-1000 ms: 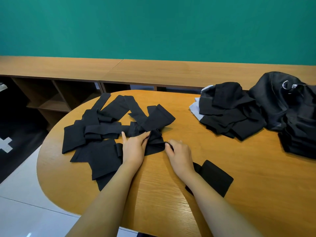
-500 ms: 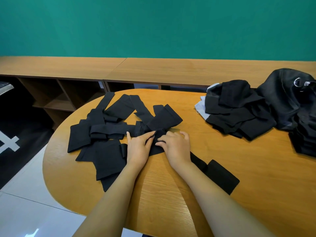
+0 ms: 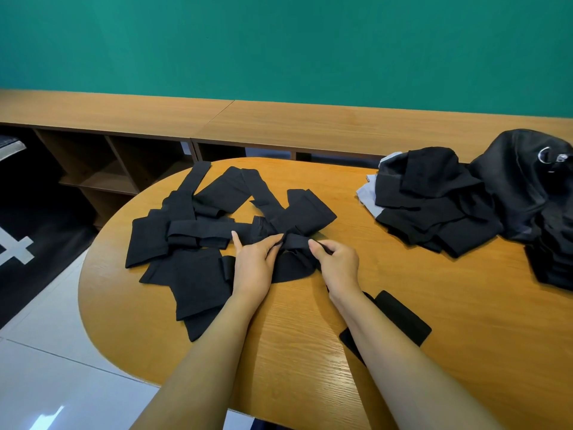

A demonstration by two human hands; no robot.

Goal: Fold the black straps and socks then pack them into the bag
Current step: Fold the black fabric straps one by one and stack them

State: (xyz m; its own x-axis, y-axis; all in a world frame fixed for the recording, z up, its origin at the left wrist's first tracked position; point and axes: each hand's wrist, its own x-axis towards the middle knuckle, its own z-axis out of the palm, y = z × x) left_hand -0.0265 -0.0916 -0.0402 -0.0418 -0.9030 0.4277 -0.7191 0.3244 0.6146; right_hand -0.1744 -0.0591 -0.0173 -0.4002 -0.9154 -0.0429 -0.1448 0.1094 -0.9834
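A loose heap of black straps and socks (image 3: 192,231) spreads over the left half of the oval wooden table (image 3: 310,361). My left hand (image 3: 252,263) lies on the heap's right edge, fingers stretched onto a black strap (image 3: 294,240). My right hand (image 3: 338,265) pinches that same strap between thumb and curled fingers. A folded black piece (image 3: 400,315) lies under my right forearm. At the far right a black bag (image 3: 521,184) slumps beside a stack of folded black pieces (image 3: 434,209).
A pale grey cloth (image 3: 367,193) peeks out under the folded stack. Behind the table runs a long wooden shelf unit (image 3: 279,125) against a green wall. White floor tiles and a dark mat show at the left.
My right hand moved up from the table into the heap and now pinches the strap next to my left hand. The left hand stayed on the heap.
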